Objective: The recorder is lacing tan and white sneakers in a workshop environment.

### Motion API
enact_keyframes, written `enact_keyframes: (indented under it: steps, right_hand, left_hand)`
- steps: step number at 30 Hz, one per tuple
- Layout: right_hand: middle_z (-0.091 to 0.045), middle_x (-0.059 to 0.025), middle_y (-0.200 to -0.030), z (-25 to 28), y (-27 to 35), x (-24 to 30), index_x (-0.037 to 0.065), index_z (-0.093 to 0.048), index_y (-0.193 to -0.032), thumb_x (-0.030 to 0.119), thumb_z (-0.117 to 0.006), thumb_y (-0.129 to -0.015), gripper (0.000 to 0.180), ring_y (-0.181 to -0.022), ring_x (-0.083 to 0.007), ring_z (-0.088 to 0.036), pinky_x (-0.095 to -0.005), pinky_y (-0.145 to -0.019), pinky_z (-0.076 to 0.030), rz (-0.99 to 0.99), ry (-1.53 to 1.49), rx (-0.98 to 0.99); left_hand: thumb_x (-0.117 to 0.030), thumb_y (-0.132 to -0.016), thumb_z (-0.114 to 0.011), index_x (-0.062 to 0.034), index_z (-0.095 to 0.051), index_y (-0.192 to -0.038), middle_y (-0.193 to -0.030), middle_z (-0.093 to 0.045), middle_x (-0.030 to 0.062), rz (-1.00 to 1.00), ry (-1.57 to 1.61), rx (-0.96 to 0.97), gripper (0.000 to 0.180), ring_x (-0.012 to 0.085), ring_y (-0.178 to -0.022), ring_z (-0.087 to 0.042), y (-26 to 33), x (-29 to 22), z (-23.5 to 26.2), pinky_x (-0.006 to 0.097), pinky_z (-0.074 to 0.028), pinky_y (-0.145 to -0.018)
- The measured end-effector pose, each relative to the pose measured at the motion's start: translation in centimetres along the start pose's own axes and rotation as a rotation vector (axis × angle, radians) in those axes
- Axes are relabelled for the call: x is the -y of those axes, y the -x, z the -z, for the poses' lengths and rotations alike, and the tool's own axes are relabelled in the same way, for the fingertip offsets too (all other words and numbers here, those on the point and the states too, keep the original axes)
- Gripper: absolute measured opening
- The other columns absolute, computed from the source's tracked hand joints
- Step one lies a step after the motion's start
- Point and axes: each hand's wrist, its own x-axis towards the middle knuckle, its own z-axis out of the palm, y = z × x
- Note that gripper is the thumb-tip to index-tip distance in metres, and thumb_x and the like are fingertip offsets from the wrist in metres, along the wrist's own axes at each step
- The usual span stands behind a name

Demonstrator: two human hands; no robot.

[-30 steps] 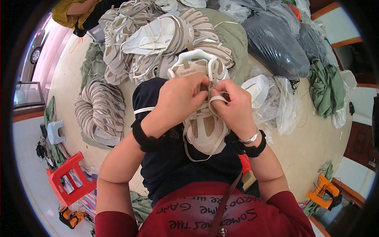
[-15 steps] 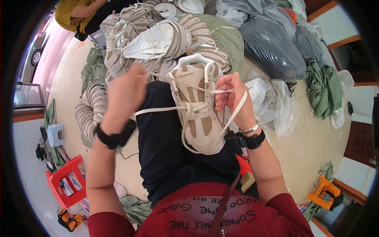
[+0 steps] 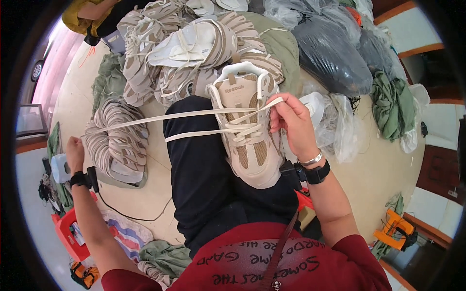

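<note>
A beige and white sneaker [image 3: 259,172] rests on my thighs, toe toward me, with laces crossed over its lower eyelets. My left hand [image 3: 75,153] is stretched far out to the left, closed on a cream shoelace [image 3: 189,114] that runs taut from the shoe. Beside the upper right eyelets, my right hand [image 3: 293,116] pinches the lace between thumb and fingers. Another lace end [image 3: 194,134] lies loose across my dark trouser leg.
Piled beyond my knees are stacked shoe uppers [image 3: 179,48], with a further bundle of uppers [image 3: 119,138] at left. Dark plastic bags [image 3: 332,58] and green cloth [image 3: 394,109] lie at right. A red stool [image 3: 73,237] stands lower left. Another person [image 3: 99,17] sits far left.
My left hand has swung from near the shoe out to the far left, drawing the lace long and straight. The loop by my right hand and around the toe has gone.
</note>
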Motion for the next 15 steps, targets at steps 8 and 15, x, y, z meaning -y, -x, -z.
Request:
enact_keyframes:
  steps: [8,15]
  right_hand:
    - [-0.051,0.0057,-0.079,-1.0,0.4,0.5,0.008,-0.066,-0.104,0.009,-0.062,-0.092,0.013,-0.064,-0.002,-0.047,-0.0176,-0.057,-0.042,0.058,0.144,0.066]
    - [-0.045,0.0012,-0.087,-1.8,0.3,1.6,0.008,-0.062,-0.114,0.004,-0.068,-0.083,0.032,-0.064,-0.005,-0.043,-0.0202,-0.059,-0.039,0.28,0.702,0.196]
  left_hand:
    - [-0.027,-0.089,-0.054,0.0048,-0.058,-0.089,-0.076,-0.064,0.0237,0.342,-0.058,0.096,0.032,0.0393,-0.068,-0.064,0.1,20.8,1.2,0.046,-0.047,-0.062]
    - [-0.024,-0.091,-0.051,0.0027,-0.059,-0.089,-0.076,-0.065,0.0239,0.125,-0.142,0.05,0.028,0.0392,-0.07,-0.065,-3.1,16.2,0.0,0.044,-0.048,-0.064]
